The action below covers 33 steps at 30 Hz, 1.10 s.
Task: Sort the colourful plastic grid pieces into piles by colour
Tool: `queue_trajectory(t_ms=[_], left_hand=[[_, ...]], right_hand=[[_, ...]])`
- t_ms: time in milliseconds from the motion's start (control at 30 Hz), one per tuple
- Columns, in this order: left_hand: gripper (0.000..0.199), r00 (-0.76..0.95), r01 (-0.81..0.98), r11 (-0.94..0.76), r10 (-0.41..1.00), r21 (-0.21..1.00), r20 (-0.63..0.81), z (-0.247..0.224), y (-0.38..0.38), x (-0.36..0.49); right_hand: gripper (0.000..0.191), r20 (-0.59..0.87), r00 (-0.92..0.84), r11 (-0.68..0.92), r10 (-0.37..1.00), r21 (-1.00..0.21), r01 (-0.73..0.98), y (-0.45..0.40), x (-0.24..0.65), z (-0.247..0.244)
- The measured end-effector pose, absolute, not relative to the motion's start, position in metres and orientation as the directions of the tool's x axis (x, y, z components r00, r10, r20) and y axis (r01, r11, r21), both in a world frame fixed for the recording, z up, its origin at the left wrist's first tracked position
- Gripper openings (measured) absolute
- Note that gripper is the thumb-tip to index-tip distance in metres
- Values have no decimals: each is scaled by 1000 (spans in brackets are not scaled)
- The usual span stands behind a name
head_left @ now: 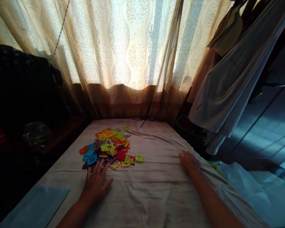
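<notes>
A pile of colourful toothed plastic pieces (112, 150) lies on the left half of a cloth-covered table (152, 190). My left hand (97, 182) rests with spread fingers at the pile's near edge, its fingertips by the dark purple pieces. A light green square piece (139, 158) sits at the pile's right side. Over on the right part of the cloth is my right hand (189, 161), blurred by motion; its fingers point toward the back left, and whether they pinch the cloth cannot be made out.
A grey-blue flat sheet (38, 205) lies at the table's front left. Patterned curtains (136, 47) hang behind. Pale garments (220, 91) hang at the right, above clear plastic (244, 183). A glass bowl (36, 133) stands in shadow at the left.
</notes>
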State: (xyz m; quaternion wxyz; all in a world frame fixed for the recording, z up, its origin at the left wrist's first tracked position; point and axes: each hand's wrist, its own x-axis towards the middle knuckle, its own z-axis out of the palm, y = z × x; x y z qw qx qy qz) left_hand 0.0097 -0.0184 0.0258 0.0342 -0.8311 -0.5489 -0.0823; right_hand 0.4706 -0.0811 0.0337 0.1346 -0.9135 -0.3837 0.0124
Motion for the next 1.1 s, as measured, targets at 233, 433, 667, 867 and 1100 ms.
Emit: queue_trajectory(t_ms=[233,433,667,867,1100], left_hand=[[58,510,836,-548,786,14,349,-10,-5,30],[53,512,831,-556,769,5,382,-11,-11,32],[52,526,820,-572,743,-16,414,-13,-10,29],[53,545,801,-596,685,-59,483,-25,-8,27],[44,703,661,-698,448,-274,553,3,11,23]], right_hand=[[60,-52,760,-755,648,-177,632,-122,554,8],[49,-52,790,-786,611,-160,597,-113,581,11],[42,35,828,-828,560,17,560,-102,587,25],[39,63,818,-818,572,121,563,-55,574,56],[43,42,645,-642,763,-63,764,61,548,59]])
